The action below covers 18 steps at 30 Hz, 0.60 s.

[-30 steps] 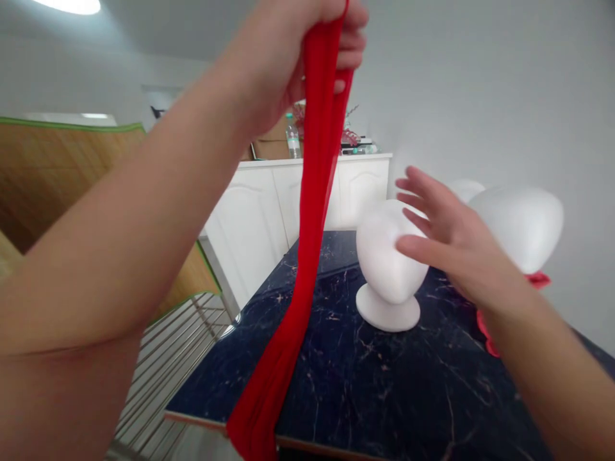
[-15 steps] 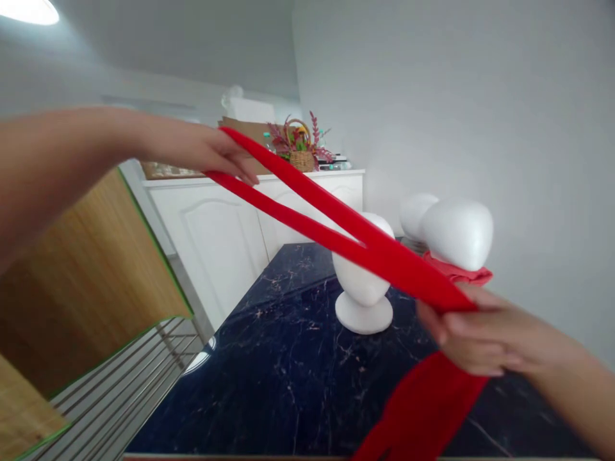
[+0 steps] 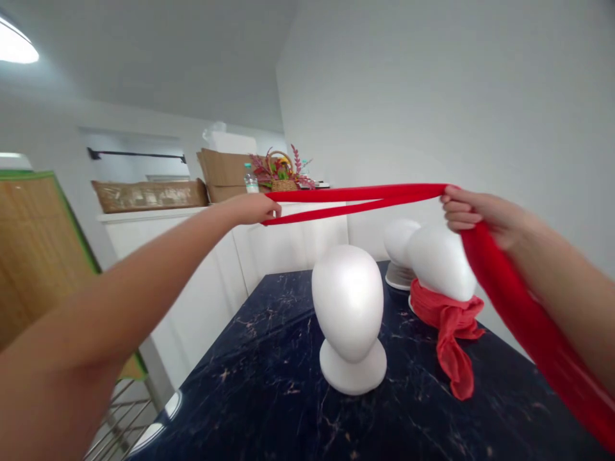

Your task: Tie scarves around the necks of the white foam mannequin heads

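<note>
A long red scarf (image 3: 355, 193) is stretched almost level in the air above a white foam mannequin head (image 3: 348, 301). Its left end forms a loop. My left hand (image 3: 257, 209) has its fingers hooked through that loop, holding it taut; part of the fingers is hidden. On the other side, my right hand (image 3: 473, 212) is closed in a fist around the scarf where the two strands come together. The scarf's tail hangs from this fist down past the right forearm and leaves the picture at the lower right. The bare head stands upright on the table, apart from the scarf.
On the dark marbled table (image 3: 269, 410), a second foam head (image 3: 442, 259) wears a knotted coral scarf (image 3: 451, 326); another foam head (image 3: 398, 243) stands behind. White cabinets (image 3: 288, 246) carry a flower basket (image 3: 283, 176), a bottle (image 3: 250, 179) and cardboard boxes (image 3: 225, 176). A wooden chair back (image 3: 43, 256) is at left.
My right hand has risen, bringing the scarf from a steep slant to nearly level. My left hand has moved right and a little down. The view has shifted, so the foam heads show more fully.
</note>
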Each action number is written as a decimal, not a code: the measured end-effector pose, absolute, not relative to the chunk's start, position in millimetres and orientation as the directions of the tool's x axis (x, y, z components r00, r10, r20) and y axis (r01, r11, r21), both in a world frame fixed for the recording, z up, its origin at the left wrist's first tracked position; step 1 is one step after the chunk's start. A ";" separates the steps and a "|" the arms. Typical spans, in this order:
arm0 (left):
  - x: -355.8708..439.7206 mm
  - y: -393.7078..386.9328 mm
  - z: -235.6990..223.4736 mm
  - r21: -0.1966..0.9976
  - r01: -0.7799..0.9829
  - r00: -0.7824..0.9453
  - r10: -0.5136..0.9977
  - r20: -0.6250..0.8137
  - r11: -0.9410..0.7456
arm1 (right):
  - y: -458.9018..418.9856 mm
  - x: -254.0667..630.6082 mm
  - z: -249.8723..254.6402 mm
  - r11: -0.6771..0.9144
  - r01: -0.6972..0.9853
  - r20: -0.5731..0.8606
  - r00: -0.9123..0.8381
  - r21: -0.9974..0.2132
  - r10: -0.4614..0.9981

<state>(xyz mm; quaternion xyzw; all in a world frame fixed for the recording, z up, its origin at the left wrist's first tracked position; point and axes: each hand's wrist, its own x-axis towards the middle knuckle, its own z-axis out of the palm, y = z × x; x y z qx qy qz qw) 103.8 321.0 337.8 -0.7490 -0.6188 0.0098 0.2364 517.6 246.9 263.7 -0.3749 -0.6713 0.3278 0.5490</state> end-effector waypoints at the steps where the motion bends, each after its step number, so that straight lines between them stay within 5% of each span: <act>1: 106.2 336.6 325.1 -0.347 0.932 0.204 0.947 0.248 -0.110 | 266.2 506.3 254.5 0.483 0.194 0.478 -0.073 -0.854 0.875; 4: 114.5 372.5 272.8 -0.293 0.953 0.136 0.977 0.166 -0.083 | 319.5 484.1 207.3 0.346 0.665 0.552 0.120 -0.661 0.825; 6: 118.5 386.4 234.4 -0.253 0.964 0.119 0.986 0.121 -0.085 | 339.7 477.1 168.9 0.236 0.909 0.582 0.008 -0.343 0.813; 9: 116.1 395.1 187.1 -0.179 0.973 0.149 0.989 0.019 -0.143 | 345.4 477.2 118.6 0.253 0.967 0.452 -0.231 0.013 0.861; 15: 87.3 372.7 140.2 0.045 0.966 0.249 0.862 -0.441 -0.255 | 327.5 520.4 63.3 0.394 0.919 0.323 -0.377 0.017 0.868; 18: 81.2 343.0 125.5 0.247 0.945 0.326 0.596 -0.734 -0.213 | 314.7 545.7 54.8 0.472 0.879 0.359 -0.461 0.060 0.812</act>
